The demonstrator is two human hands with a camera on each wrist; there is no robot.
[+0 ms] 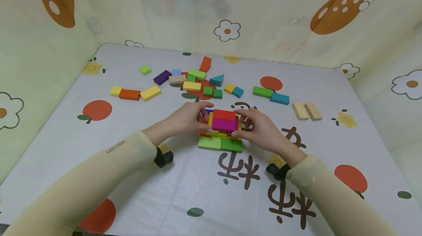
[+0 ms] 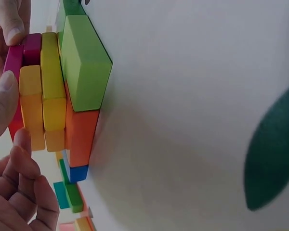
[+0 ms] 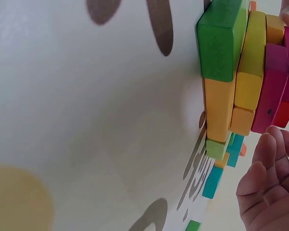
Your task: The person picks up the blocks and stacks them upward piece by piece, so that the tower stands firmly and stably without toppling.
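A low stack of coloured wooden blocks stands mid-table, with a light green block (image 1: 209, 143) and a dark green block (image 1: 232, 145) at its front base. Yellow and orange blocks make up the layers above. On top lie a magenta block (image 1: 224, 124) and, behind it, a red block (image 1: 225, 114). My left hand (image 1: 188, 119) pinches this top pair at the left end, thumb in front and fingertips behind. At the right end my right hand (image 1: 260, 124) pinches the same pair likewise. The left wrist view shows the left thumb (image 2: 5, 91) against the magenta block.
Loose blocks lie behind the stack, among them a purple block (image 1: 162, 77), a teal triangle (image 1: 217, 80) and an orange block (image 1: 129, 94). To the right are a green block (image 1: 262, 92), a blue block (image 1: 280, 98) and plain wooden blocks (image 1: 313, 111). A printed cloth (image 1: 148, 192) covers the table.
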